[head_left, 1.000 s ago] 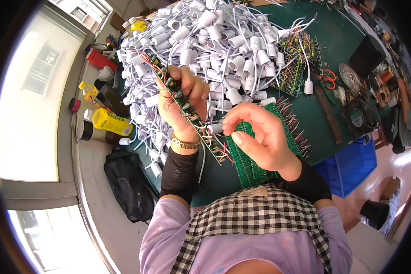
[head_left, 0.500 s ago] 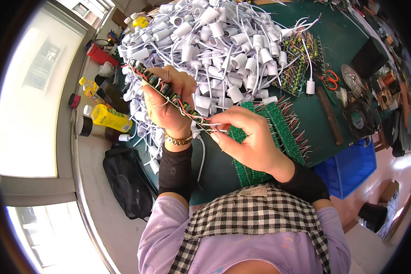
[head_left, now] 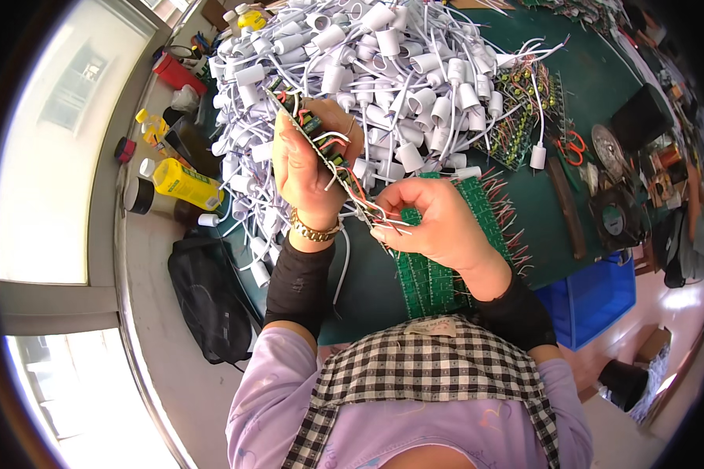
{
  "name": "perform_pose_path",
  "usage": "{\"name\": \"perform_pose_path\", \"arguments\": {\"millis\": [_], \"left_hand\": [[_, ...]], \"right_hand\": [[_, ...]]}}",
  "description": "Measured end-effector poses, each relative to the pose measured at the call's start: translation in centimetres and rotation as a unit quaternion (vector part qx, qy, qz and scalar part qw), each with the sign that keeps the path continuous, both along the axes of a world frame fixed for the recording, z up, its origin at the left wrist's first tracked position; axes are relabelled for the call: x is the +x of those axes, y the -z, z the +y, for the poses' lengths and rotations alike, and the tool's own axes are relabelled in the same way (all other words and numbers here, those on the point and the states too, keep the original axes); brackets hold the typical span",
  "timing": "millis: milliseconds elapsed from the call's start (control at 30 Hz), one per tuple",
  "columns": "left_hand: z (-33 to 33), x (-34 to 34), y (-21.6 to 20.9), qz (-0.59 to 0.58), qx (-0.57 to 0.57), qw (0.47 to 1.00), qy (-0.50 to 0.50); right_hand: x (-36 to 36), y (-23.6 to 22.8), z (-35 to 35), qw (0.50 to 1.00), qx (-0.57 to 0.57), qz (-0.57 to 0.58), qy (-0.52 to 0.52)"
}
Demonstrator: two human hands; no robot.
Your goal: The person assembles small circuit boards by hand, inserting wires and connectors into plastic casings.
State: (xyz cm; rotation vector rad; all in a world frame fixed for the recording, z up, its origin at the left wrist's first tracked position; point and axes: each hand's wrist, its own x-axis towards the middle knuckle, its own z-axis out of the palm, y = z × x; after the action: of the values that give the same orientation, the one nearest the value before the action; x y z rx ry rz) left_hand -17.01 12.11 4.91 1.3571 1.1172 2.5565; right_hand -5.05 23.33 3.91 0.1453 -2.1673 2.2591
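Note:
My left hand (head_left: 311, 176) is closed around a long narrow circuit board strip (head_left: 326, 159), held tilted with its upper end away from me. Green and black parts and red and white wires stand along the strip. At its lower end my right hand (head_left: 438, 223) pinches white and red wires (head_left: 387, 222) between thumb and fingertips. Below and behind the right hand lie green circuit board panels (head_left: 426, 285) with rows of wires along their right edge. The fingers of my left hand are partly hidden behind the strip.
A large heap of white lamp sockets (head_left: 368, 70) with cables covers the far table. To its right lie a populated board panel (head_left: 516, 117), orange-handled scissors (head_left: 573, 148) and a brown bar (head_left: 565, 207). Yellow bottles (head_left: 186, 184) and a black bag (head_left: 211, 301) are at left, a blue crate (head_left: 594, 305) at right.
The strip and my left hand have shifted right and slightly down in the picture, and the strip stands steeper. My right hand still pinches the wires at the strip's lower end.

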Motion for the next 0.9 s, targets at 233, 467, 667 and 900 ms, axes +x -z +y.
{"name": "perform_pose_path", "arguments": {"millis": [233,467,667,900], "left_hand": [[0.7,1.6,-0.1,-0.018,-0.052,0.993,-0.103],[0.6,2.4,-0.4,-0.031,-0.059,0.994,-0.09],[0.5,1.9,-0.5,-0.053,-0.051,0.991,-0.11],[0.9,1.7,-0.7,-0.084,-0.028,0.975,-0.205]], "right_hand": [[0.0,0.8,1.0,1.0,0.0,-0.021,-0.011],[1.5,0.3,1.3,0.997,-0.075,-0.021,-0.022],[1.5,2.2,0.3,0.938,-0.052,0.332,0.086],[1.9,1.6,0.3,0.86,-0.186,0.432,0.198]]}}
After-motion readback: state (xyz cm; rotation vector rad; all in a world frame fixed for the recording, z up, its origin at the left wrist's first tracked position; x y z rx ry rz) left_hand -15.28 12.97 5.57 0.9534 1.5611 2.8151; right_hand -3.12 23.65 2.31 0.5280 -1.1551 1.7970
